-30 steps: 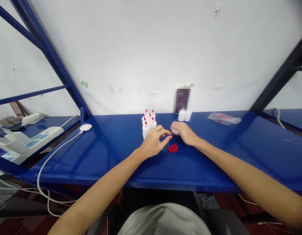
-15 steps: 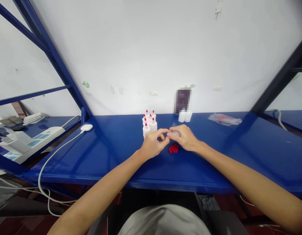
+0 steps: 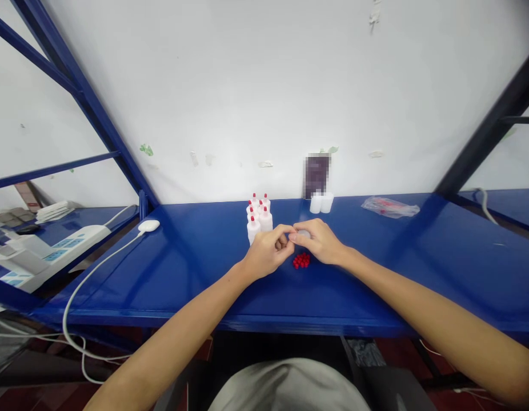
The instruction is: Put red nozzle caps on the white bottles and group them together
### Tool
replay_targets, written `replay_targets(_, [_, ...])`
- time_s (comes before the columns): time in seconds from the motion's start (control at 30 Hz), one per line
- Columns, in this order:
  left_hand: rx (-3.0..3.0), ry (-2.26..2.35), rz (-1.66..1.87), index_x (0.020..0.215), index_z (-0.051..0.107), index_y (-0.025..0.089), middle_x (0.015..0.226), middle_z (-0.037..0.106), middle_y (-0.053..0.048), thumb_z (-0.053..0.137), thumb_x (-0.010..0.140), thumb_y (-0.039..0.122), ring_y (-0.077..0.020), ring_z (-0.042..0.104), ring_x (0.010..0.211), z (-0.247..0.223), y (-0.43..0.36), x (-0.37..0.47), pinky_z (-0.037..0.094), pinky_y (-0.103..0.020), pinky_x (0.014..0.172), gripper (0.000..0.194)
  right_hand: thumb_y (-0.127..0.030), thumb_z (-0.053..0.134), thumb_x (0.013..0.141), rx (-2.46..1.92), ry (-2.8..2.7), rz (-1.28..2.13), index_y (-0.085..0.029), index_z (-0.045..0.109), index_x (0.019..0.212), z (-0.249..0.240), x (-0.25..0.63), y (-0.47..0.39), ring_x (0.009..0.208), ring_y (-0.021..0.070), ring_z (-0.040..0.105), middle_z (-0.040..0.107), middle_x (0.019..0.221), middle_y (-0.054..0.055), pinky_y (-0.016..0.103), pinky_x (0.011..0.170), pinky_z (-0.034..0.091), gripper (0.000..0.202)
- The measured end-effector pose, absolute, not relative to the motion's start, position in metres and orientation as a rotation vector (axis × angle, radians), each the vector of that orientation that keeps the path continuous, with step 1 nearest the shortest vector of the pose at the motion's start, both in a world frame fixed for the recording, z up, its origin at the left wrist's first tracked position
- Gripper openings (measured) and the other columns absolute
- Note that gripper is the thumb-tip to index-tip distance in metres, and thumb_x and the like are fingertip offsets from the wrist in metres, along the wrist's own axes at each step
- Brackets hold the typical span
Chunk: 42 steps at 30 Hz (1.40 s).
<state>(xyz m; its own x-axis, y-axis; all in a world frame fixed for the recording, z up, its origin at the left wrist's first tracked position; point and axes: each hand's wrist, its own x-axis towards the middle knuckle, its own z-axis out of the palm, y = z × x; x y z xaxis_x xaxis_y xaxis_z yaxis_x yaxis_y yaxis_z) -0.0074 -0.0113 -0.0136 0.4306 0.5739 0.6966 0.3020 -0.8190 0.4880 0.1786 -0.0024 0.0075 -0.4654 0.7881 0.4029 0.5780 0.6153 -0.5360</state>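
My left hand (image 3: 268, 251) and my right hand (image 3: 319, 241) meet above the blue table. Closed in a pinch, the fingers of my left hand touch the fingertips of my right; whatever they grip is hidden. My right hand is curled around a pale, rounded plastic piece (image 3: 304, 233), mostly covered by the fingers. Just below the hands lies a small heap of red caps (image 3: 301, 261). Behind my left hand stand several white squeeze bottles (image 3: 265, 220) with red-tipped nozzles, grouped upright.
Two white bottles (image 3: 321, 203) stand at the back by the wall, in front of a blurred dark panel (image 3: 316, 172). A clear plastic bag (image 3: 391, 207) with something red lies at right. On the left are a white device with a cable (image 3: 148, 226) and a power strip (image 3: 84, 238).
The view has shifted slightly, so the table items sit a little further left. Both hands keep nearly the same pinched pose; the bottles and red caps stay where they were.
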Motion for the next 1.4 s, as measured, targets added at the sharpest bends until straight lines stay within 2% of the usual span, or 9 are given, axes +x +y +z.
replay_targets(0.2, [2.434,0.751,1.269,0.103,0.059,0.017,0.059,0.050,0.007,0.053,0.091,0.023,-0.0041,0.042,0.045,-0.015,-0.010,-0.009,0.038,-0.015,0.049,0.015,-0.054,0.042,0.089,-1.060,-2.243,0.373,-0.020,0.052,0.062,0.006,0.179,0.000,0.055,0.0133,0.040,0.047,0.055,-0.001,0.027,0.057,0.028,0.044])
replay_targets(0.43, [2.506,0.760,1.183,0.103,0.058,0.017,0.059,0.047,0.007,0.050,0.094,0.025,-0.0049,0.043,0.047,-0.016,-0.010,-0.011,0.037,-0.017,0.050,0.015,-0.053,0.037,0.091,-1.023,-2.283,0.425,-0.019,0.063,0.071,0.006,0.179,-0.003,0.058,0.0154,0.048,0.057,0.061,0.001,0.028,0.060,0.030,0.047])
replay_targets(0.67, [2.644,0.954,1.032,0.110,0.054,0.017,0.060,0.054,0.004,0.042,0.097,0.027,-0.0100,0.050,0.048,-0.004,-0.015,-0.014,0.035,-0.021,0.052,0.021,-0.054,0.035,0.095,-0.963,-2.267,0.424,-0.020,0.059,0.076,0.007,0.181,-0.001,0.057,0.0143,0.047,0.056,0.062,-0.001,0.027,0.061,0.032,0.046])
replay_targets(0.83, [2.867,1.343,0.653,0.092,0.058,0.017,0.064,0.061,-0.003,0.043,0.095,0.035,-0.0183,0.060,0.056,0.007,-0.021,-0.014,0.039,-0.026,0.055,0.023,-0.049,0.034,0.097,-1.113,-2.161,0.338,-0.019,0.049,0.060,0.004,0.187,0.012,0.053,0.0128,0.042,0.049,0.054,-0.002,0.027,0.058,0.030,0.050])
replay_targets(0.97, [2.919,1.582,0.287,0.100,0.059,0.016,0.072,0.066,-0.008,0.042,0.094,0.034,-0.0249,0.067,0.067,0.005,-0.024,-0.010,0.046,-0.030,0.059,0.025,-0.050,0.050,0.089,-1.229,-2.057,0.338,-0.019,0.052,0.058,-0.001,0.188,0.018,0.054,0.0125,0.043,0.050,0.053,-0.002,0.027,0.056,0.030,0.045])
replay_targets(1.07, [2.879,1.667,0.313,0.116,0.054,0.017,0.077,0.068,-0.008,0.040,0.096,0.031,-0.0260,0.069,0.071,0.004,-0.024,-0.008,0.049,-0.032,0.062,0.028,-0.050,0.066,0.076,-1.256,-1.891,0.312,-0.019,0.054,0.058,-0.002,0.188,0.018,0.054,0.0124,0.044,0.053,0.055,-0.002,0.026,0.056,0.032,0.037])
replay_targets(1.13, [2.865,1.709,0.351,0.122,0.051,0.018,0.077,0.069,-0.008,0.038,0.097,0.029,-0.0255,0.069,0.071,0.003,-0.025,-0.007,0.050,-0.032,0.063,0.030,-0.048,0.067,0.074,-1.197,-1.797,0.283,-0.019,0.054,0.060,-0.002,0.189,0.017,0.053,0.0126,0.045,0.053,0.055,-0.002,0.027,0.056,0.034,0.035])
replay_targets(1.27, [2.975,1.434,0.416,0.122,0.053,0.019,0.080,0.069,-0.005,0.034,0.100,0.029,-0.0218,0.069,0.073,0.003,-0.027,-0.006,0.051,-0.030,0.065,0.031,-0.044,0.048,0.086,-1.028,-1.772,0.393,-0.019,0.056,0.065,-0.003,0.194,0.018,0.054,0.0143,0.048,0.052,0.056,-0.001,0.028,0.057,0.035,0.034])
replay_targets(1.4, [3.114,1.002,0.372,0.130,0.051,0.019,0.101,0.066,-0.006,0.036,0.099,0.021,-0.0178,0.066,0.080,0.000,-0.029,-0.006,0.052,-0.028,0.071,0.035,-0.036,0.039,0.090,-0.985,-1.823,0.392,-0.020,0.051,0.058,-0.004,0.191,0.019,0.060,0.0156,0.050,0.052,0.061,0.001,0.030,0.064,0.038,0.039])
